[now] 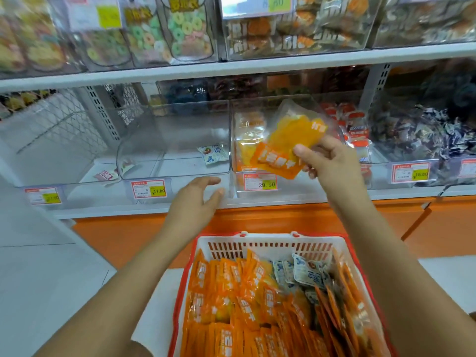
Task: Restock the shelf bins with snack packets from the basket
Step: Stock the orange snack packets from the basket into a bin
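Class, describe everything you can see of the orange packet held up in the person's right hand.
The orange packet is a flat, glossy plastic pouch, orange with white lettering and a clear panel showing yellow pieces inside. It looks sealed. It is tilted, its top corner pointing up and right. The right hand pinches its lower right edge, thumb in front. A second similar pouch may sit behind it. It hangs in front of the clear bin priced 29.90, which holds similar packets, above the basket.

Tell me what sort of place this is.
Most likely a snack aisle in a shop. Clear shelf bins of packets carry price tags on their fronts, and a shopping basket of orange packets sits below. The right hand holds orange packets at one bin.
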Demonstrator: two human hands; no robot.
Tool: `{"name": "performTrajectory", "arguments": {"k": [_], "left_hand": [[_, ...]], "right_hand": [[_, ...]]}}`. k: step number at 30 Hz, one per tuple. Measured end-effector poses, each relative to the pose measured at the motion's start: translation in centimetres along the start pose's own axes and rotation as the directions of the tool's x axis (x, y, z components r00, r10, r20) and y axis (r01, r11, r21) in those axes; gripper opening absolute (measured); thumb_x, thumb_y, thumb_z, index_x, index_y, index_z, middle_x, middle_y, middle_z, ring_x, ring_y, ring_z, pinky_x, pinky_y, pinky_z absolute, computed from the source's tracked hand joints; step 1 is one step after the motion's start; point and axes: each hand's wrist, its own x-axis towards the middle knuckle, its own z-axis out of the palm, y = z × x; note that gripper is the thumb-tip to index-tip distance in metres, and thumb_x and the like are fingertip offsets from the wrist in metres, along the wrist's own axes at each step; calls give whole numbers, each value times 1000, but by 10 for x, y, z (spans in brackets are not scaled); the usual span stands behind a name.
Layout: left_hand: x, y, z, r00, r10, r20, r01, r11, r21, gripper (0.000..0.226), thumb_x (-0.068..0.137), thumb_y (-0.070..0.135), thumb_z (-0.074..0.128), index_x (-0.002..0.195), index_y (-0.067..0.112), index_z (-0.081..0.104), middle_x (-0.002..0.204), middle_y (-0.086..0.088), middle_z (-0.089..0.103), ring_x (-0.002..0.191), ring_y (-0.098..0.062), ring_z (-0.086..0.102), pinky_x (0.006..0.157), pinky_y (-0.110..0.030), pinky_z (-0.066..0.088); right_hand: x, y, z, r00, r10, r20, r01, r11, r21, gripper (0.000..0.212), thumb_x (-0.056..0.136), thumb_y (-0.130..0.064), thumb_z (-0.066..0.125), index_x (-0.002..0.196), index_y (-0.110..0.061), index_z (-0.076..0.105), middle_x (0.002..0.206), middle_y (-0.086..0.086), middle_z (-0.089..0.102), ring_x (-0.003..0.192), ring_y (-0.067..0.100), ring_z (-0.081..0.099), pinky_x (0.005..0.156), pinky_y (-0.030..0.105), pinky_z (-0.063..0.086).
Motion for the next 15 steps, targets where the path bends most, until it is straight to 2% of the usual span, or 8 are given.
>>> {"name": "performTrajectory", "arguments": {"k": [2,3,6,8,10,11,13,15], "left_hand": [[8,-7,2,1000,26,13,-27,995,92,41,97,28,49,137,17,48,142,-2,47,129,-17,44,106,-30,32],[12,-9,6,999,42,25,-45,993,109,43,98,26,47,139,15,45,145,-3,44,131,-18,42,107,-29,30],[21,-11,14,994,105,29,-108,984,145,42,99,20,43,140,14,43,145,-3,42,129,-18,43,106,-26,30],[26,-14,12,994,104,15,-105,984,144,41,99,18,43,140,14,43,144,-3,43,127,-18,45,105,-26,32],[29,-20,9,996,93,0,-92,984,151,41,98,18,44,140,14,43,144,-2,43,126,-19,47,104,-26,33],[29,-22,8,996,89,-3,-87,984,156,42,98,17,44,140,14,43,144,-2,42,126,-18,46,104,-25,32],[29,-25,9,995,101,1,-100,982,159,43,98,17,44,141,14,42,146,-1,41,128,-17,44,105,-24,30],[27,-27,12,993,116,19,-117,979,166,47,98,16,44,144,14,36,150,-1,35,134,-16,38,108,-23,27]], "right_hand": [[27,-4,1,996,-78,-49,77,997,-24,8,90,-11,63,92,-18,67,66,-9,63,52,1,52,50,15,42],[42,-1,3,997,-70,-34,67,995,-70,7,89,-11,64,92,-16,68,66,-7,63,51,1,52,51,15,44],[86,11,16,987,146,62,-128,962,-241,8,84,-13,71,88,-5,71,62,1,59,50,4,51,53,16,47],[106,21,29,940,312,138,-253,909,-331,13,82,-12,73,82,1,69,64,6,58,55,9,51,62,20,50],[114,31,44,883,429,192,-316,845,-432,17,81,-11,74,85,4,67,69,10,59,60,13,52,70,24,52],[116,37,51,861,468,201,-333,816,-473,18,81,-10,73,87,5,66,70,11,60,59,14,53,70,24,53],[120,53,63,832,528,170,-368,755,-544,16,82,-11,73,86,2,66,68,12,61,57,15,56,68,25,54],[123,65,71,847,528,63,-380,684,-623,20,82,-19,75,85,-1,65,60,8,64,52,14,60,70,28,56]]}}
